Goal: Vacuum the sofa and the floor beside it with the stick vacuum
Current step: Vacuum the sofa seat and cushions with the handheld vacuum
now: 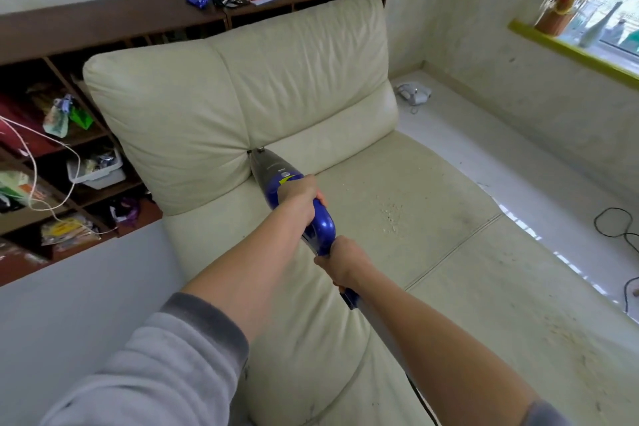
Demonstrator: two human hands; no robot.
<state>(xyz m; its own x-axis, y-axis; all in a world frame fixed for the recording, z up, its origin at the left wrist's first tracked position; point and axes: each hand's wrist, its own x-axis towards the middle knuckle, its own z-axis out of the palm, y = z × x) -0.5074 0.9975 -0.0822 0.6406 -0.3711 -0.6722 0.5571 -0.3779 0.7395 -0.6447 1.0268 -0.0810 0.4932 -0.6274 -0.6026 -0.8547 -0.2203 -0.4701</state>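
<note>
A cream leather sofa (380,252) fills the middle of the view. The blue stick vacuum (276,173) points away from me, its dark nozzle tip at the seam where the back cushion (242,86) meets the seat. My left hand (300,195) grips the vacuum's body just behind the nozzle. My right hand (344,261) grips the handle further back, and the shaft runs under my right forearm. A patch of pale crumbs (390,214) lies on the seat to the right of the vacuum. More crumbs (567,339) lie on the seat at the lower right.
A dark wooden shelf unit (69,28) with cluttered compartments stands behind and left of the sofa. A white cable (52,162) hangs in front of it. The pale floor (518,149) to the right holds a white device (413,91) and black cords (615,228). A window sill (570,48) is at upper right.
</note>
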